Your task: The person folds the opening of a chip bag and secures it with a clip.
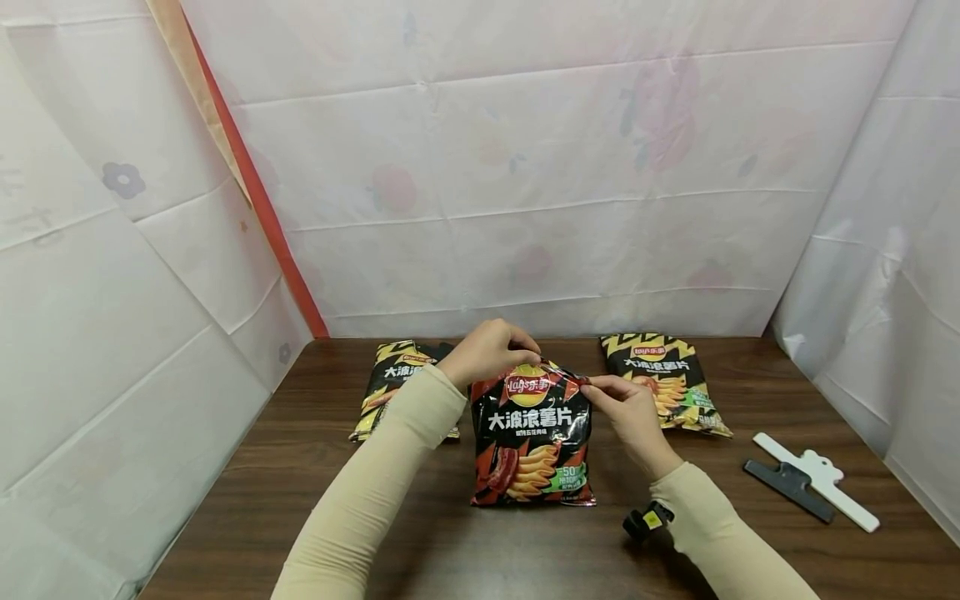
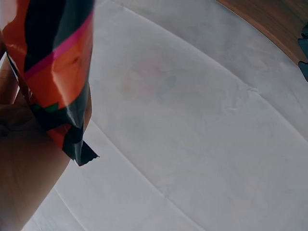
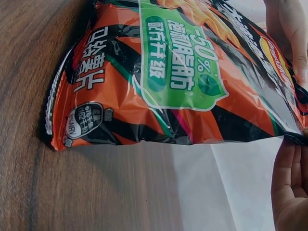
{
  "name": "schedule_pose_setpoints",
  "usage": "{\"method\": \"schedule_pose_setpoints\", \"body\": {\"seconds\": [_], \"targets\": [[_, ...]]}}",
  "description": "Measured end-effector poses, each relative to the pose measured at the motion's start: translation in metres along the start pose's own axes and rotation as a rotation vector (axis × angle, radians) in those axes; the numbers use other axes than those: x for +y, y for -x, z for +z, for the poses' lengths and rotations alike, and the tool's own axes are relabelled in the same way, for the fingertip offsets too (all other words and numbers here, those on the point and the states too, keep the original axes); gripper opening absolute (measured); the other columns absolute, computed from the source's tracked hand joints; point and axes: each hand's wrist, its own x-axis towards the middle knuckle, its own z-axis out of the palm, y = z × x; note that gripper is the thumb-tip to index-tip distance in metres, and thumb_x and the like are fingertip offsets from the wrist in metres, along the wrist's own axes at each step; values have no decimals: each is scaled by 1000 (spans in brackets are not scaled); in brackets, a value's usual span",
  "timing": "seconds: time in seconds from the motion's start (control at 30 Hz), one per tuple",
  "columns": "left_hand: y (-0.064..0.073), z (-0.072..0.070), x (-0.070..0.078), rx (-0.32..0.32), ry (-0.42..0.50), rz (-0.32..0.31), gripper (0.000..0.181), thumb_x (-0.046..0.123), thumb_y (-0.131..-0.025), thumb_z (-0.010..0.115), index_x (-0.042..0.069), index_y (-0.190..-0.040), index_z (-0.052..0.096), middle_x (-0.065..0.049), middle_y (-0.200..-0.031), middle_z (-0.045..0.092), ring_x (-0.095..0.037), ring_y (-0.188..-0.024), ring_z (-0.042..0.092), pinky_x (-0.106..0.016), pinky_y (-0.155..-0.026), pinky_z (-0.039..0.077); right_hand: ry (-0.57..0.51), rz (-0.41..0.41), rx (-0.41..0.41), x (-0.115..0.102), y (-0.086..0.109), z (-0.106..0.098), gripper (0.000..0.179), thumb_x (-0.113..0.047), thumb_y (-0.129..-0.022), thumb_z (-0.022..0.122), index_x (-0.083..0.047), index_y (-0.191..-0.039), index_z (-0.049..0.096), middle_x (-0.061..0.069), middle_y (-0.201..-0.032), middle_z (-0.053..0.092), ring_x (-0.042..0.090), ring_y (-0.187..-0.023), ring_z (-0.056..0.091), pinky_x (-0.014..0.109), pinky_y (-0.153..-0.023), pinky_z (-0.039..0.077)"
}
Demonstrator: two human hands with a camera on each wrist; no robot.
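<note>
A red and black potato chip bag (image 1: 534, 433) stands upright on the table in the middle of the head view, its printed front towards me. At its top edge my left hand (image 1: 491, 352) pinches the bag from above. Lower on the right, the top corner is pinched between the thumb and fingers of my right hand (image 1: 628, 415). The right wrist view shows the bag (image 3: 183, 86) from the side, its bottom seam on the wood. Only an orange and black edge of the bag (image 2: 62, 77) appears in the left wrist view, overlapping a hand (image 2: 33, 163).
Two yellow and black chip bags lie behind, one at the left (image 1: 390, 375), partly hidden by my left arm, one at the right (image 1: 663, 383). A white clip (image 1: 825, 479) and a black clip (image 1: 787, 490) lie at the right. White cloth walls (image 1: 525, 167) surround the brown table (image 1: 300, 492).
</note>
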Motion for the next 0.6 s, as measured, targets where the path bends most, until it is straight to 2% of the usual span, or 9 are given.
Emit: {"method": "schedule_pose_setpoints", "body": {"seconds": [0.27, 0.43, 0.53, 0.6], "targets": [[-1, -1, -1, 1, 16, -4, 19, 24, -96, 65, 14, -106, 77, -1, -97, 76, -9, -53, 46, -23, -57, 40, 13, -7, -19, 2, -1, -2, 33, -20, -92, 70, 7, -111, 69, -18, -87, 69, 3, -83, 65, 23, -76, 54], [-1, -1, -1, 6, 26, -4, 19, 22, -96, 64, 14, -106, 77, -2, -98, 76, -8, -53, 51, -23, -53, 40, 3, -14, -72, 2, -2, -4, 35, -20, -93, 69, 7, -116, 67, -18, -92, 71, 3, -90, 66, 24, -80, 55], [-1, 0, -1, 14, 25, 3, 18, 22, -96, 65, 13, -106, 77, -2, -98, 76, -9, -52, 49, -22, -52, 38, 17, -9, -104, 0, -2, -7, 37, -24, -94, 68, 3, -119, 67, -18, -96, 71, 3, -94, 65, 25, -82, 54], [-1, 1, -2, 19, 24, 7, 18, 22, -96, 65, 13, -105, 77, -2, -97, 76, -8, -52, 48, -22, -52, 38, 36, 1, -113, -2, -2, -8, 38, -29, -94, 68, -1, -120, 68, -17, -99, 70, 5, -93, 65, 24, -75, 54]]}}
